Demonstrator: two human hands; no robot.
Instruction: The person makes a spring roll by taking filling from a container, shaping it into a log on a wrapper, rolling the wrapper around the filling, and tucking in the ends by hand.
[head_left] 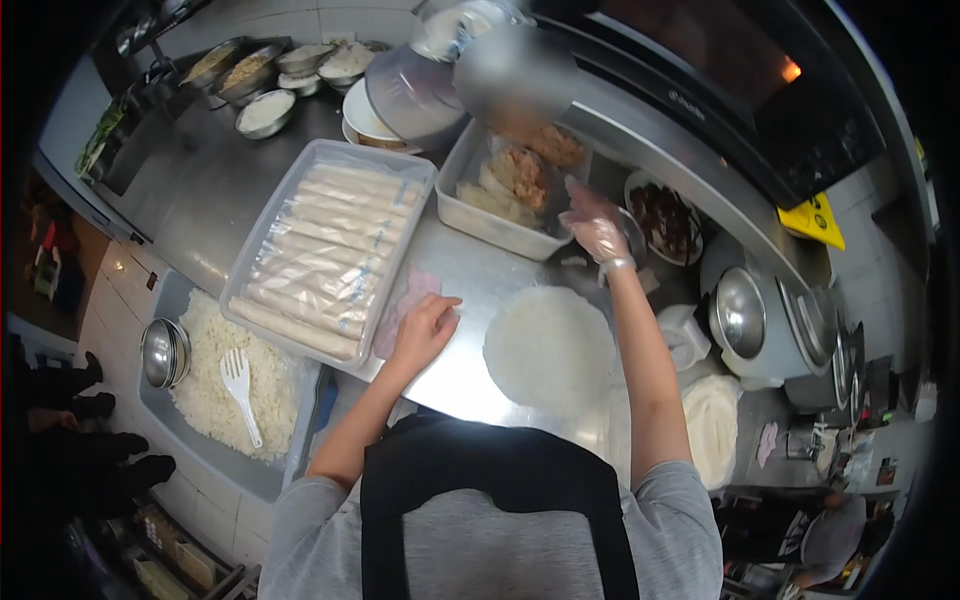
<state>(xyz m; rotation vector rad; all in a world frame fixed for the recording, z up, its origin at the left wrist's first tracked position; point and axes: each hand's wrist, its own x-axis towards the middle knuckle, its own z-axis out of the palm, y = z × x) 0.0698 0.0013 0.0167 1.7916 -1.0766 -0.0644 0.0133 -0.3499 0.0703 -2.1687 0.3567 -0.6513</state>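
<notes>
My left hand (pixel 428 325) is bare and rests on the steel worktop, beside a pink cloth (pixel 408 300). Its fingers are loosely bent and apart, with nothing visible in them. My right hand (pixel 597 225) wears a clear plastic glove. It is held at the corner of a white tub (pixel 505 233) of fillings, its fingers stretched out and slightly smeared, thumb apart, and I see nothing in it. Between my forearms a thin, round white wrapper sheet (pixel 550 350) lies flat on the worktop. Left of it stands a plastic tray (pixel 232 290) of long pale rolls under clear film.
A grey bin (pixel 285 480) of white shreds holds a white slotted spatula (pixel 238 380) and stacked metal bowls (pixel 160 355). A bowl of dark strips (pixel 662 222) stands right of my glove. More wrapper sheets (pixel 710 430) lie at right. A black oven (pixel 720 90) overhangs the back.
</notes>
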